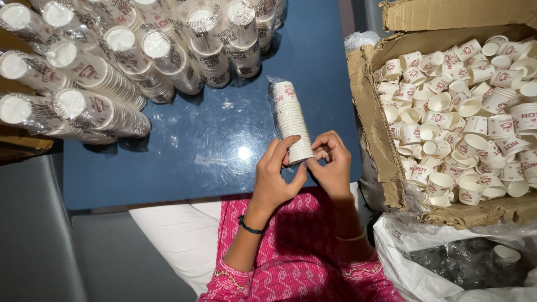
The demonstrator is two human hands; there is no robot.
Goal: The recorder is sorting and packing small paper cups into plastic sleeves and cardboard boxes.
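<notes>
Your hands, left point(274, 179) and right point(331, 165), pinch a wrapped cup stack point(291, 120) on the blue surface point(196, 151); cardboard box point(380, 145) of loose cups alongside.

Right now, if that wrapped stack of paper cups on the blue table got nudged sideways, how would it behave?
The wrapped stack of cups lies on its side and is round, so it would probably roll on the glossy blue table. Thin paper suggests it is light. The plastic sleeve looks slick, and both hands pinch only its near end.
</notes>
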